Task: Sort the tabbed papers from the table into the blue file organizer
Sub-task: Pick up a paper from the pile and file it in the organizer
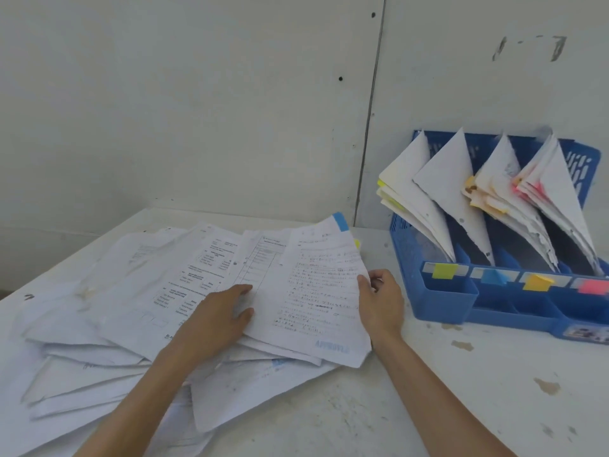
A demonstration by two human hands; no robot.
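Right hand [382, 305] pinches right edge of one blue-tabbed top sheet [316, 291], left hand [217, 321] flat on paper pile [99, 341] beside it; blue organizer [445, 305] near right, four slots, all holding papers

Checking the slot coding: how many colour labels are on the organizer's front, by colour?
green label: 1
blue label: 1
yellow label: 1
pink label: 1
Total: 4
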